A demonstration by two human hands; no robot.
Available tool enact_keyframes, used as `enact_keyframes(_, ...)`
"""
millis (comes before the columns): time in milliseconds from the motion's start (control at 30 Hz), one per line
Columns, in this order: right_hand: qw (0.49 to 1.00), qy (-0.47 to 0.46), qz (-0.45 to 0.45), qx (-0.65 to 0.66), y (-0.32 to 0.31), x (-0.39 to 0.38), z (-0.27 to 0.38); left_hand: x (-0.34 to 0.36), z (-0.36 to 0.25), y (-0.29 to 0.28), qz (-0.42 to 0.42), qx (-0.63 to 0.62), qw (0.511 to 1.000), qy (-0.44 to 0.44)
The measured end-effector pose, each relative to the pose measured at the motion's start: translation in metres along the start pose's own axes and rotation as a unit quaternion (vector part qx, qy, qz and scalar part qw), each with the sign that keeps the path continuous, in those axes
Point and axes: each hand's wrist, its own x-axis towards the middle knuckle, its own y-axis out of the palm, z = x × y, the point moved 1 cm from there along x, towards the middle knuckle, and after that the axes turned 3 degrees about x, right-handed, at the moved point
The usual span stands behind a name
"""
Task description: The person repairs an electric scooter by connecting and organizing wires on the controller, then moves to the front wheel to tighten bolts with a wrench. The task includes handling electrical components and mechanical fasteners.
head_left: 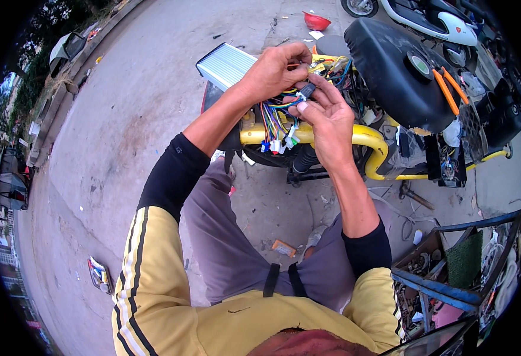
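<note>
The right hand (332, 124) pinches a dark plug (307, 91) over the left end of the scooter frame (374, 140); whether the curled left hand (275, 70) grips anything, I cannot tell. Wires (270, 121) crowd between silver box (228, 64) and black seat (385, 77).

This was an open-air roadside repair spot, as the bare grey concrete pavement (94, 160), the raised stone kerb (48, 126) and the dark green trees (32, 44) along its edge showed. Its trade was plain from a two-wheeler with a thick yellow tubular frame (374, 142), a bundle of multicoloured wires (272, 118) exposed on it, and a parked white-and-black scooter (435, 24) behind. Orange-handled pliers (442, 89) on a padded black seat (382, 71), a wooden-handled hammer (419, 197) on the ground and a blue-edged metal rack (435, 289) crammed with odds and ends marked it as a working area.
</note>
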Motion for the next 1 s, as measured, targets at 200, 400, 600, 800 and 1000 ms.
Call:
enact_keyframes(200,1.0,-0.014,-0.017,-0.007,0.0007,0.0003,-0.0045,-0.0004,-0.0018,-0.0006,-0.001,0.008,1.0,-0.012)
enact_keyframes(400,0.999,-0.017,-0.051,0.005,-0.0007,-0.0022,-0.0065,-0.0001,-0.0012,-0.001,-0.005,0.023,1.0,-0.013)
enact_keyframes(600,0.998,-0.012,-0.054,0.007,-0.0041,-0.0019,-0.0068,-0.0002,-0.0039,0.0019,-0.021,0.021,1.0,0.007)
enact_keyframes(800,0.998,-0.005,-0.064,-0.003,-0.0042,-0.0019,-0.0093,-0.0001,-0.0019,0.0021,-0.017,0.001,1.0,-0.002)
enact_keyframes(1000,0.997,-0.008,-0.074,-0.024,-0.0043,-0.0018,-0.0106,0.0007,0.0005,0.0023,-0.017,0.015,1.0,-0.003)
